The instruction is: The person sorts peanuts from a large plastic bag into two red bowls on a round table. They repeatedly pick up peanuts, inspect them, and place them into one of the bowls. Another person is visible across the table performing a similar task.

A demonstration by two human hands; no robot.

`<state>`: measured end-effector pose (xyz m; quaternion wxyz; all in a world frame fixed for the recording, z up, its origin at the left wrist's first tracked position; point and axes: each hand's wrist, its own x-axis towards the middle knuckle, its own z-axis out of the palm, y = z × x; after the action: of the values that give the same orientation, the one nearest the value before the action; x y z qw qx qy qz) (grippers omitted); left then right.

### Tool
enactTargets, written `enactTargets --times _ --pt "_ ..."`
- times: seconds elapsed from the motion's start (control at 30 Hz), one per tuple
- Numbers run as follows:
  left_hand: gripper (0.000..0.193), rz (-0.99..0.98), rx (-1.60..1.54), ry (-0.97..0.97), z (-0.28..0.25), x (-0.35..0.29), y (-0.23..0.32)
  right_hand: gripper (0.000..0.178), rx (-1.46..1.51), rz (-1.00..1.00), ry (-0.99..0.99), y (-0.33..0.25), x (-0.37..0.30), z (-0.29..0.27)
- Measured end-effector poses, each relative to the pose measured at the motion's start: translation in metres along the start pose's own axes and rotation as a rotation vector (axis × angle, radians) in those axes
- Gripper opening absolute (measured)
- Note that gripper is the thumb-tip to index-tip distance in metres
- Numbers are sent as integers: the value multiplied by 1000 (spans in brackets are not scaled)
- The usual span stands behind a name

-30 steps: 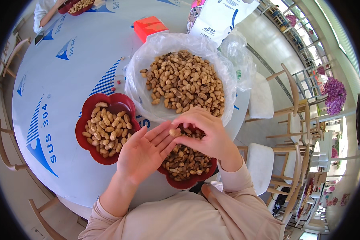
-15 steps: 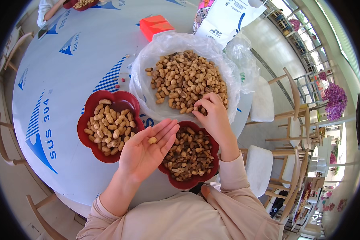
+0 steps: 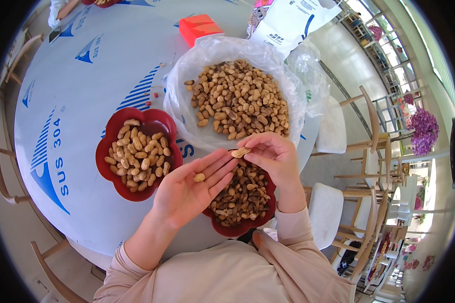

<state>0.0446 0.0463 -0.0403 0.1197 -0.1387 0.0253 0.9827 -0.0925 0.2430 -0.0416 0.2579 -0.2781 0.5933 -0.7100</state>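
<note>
Left hand [image 3: 191,187]: palm up in front of you, fingers stretched straight side by side, one peanut [image 3: 199,177] lying loose near their base.
Right hand [image 3: 277,160]: thumb and fingertips pinching a second peanut [image 3: 240,152], right by your left fingertips; whether it touches them, you cannot tell.
Near bowl [image 3: 231,231]: dark red, scalloped, full of browner peanuts [image 3: 242,199], partly covered by both your hands.
Left bowl [image 3: 161,120]: same shape, holding paler peanuts [image 3: 139,161], just beside your left thumb, some red inside showing at its far right.
Plastic bag [image 3: 176,101]: see-through, spread wide beyond your hands, a big heap of peanuts [image 3: 242,101] inside, its near rim close to both bowls.
Table edge: the round table [image 3: 86,151] curves off well to your left; on your right its rim passes close by the plastic bag and near bowl.
Room to move: widest left of the left bowl, tight between the two bowls, where your left hand sits.
Chair [image 3: 326,212]: white seat just past that right-hand rim, near your right sleeve [image 3: 295,227].
Table print: blue triangles, stripes and large, readable blue lettering [image 3: 58,156], repeated across the surface.
Paper bag [image 3: 288,25]: white, pink cartoon side, dark print mostly too small to read.
Red box [image 3: 199,29]: just beyond the plastic bag, paler shapes on top.
</note>
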Motion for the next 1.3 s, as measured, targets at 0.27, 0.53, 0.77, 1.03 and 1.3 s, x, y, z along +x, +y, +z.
enactTargets --times 0.27,0.53,0.77,1.03,1.3 --pt "47 6 -35 64 3 1 1 16 -551 -155 43 -11 23 -8" --pt "44 40 -51 28 -2 0 6 17 -1210 -390 -85 10 78 -12" --pt "44 0 -18 67 -3 -1 7 13 -1359 -364 -113 18 87 -8" --pt "44 11 -42 94 -4 1 6 11 -1337 -472 -192 17 87 -7" --pt "44 38 -31 165 1 0 7 27 -1081 -353 45 13 83 -35"
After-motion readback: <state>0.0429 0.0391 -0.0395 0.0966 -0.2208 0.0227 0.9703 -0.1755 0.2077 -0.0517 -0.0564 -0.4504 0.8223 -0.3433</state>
